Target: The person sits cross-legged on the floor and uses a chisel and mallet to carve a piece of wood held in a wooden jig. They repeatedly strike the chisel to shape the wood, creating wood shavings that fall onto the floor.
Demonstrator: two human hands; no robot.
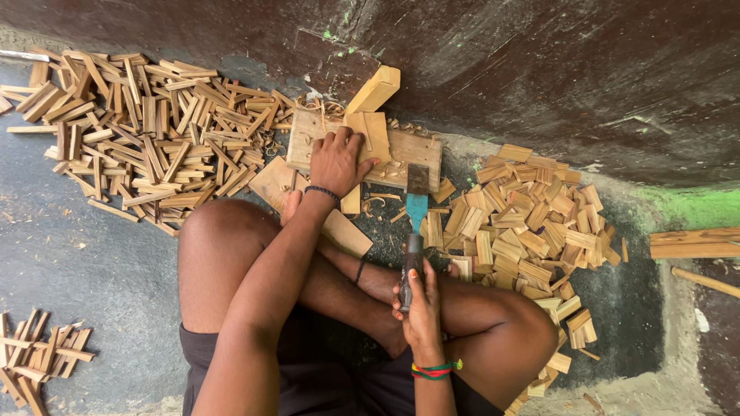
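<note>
My left hand (337, 160) rests on a small wooden piece (371, 132) that lies on a flat wooden board (412, 150) in front of my crossed legs. My right hand (421, 306) grips the dark handle of a chopping blade (416, 202) with a blue-painted part; its metal end lies on the board's near edge, just right of my left hand. A thick wooden block (375, 88) leans against the wall behind the board. A flat plank (339, 227) lies under my left forearm by my foot.
A big heap of thin split sticks (146, 131) lies to the left, a pile of short cut wood pieces (532, 223) to the right, a small stick pile (38, 354) at bottom left. Planks (694, 243) lie at the right edge. A dark wall (539, 69) runs behind.
</note>
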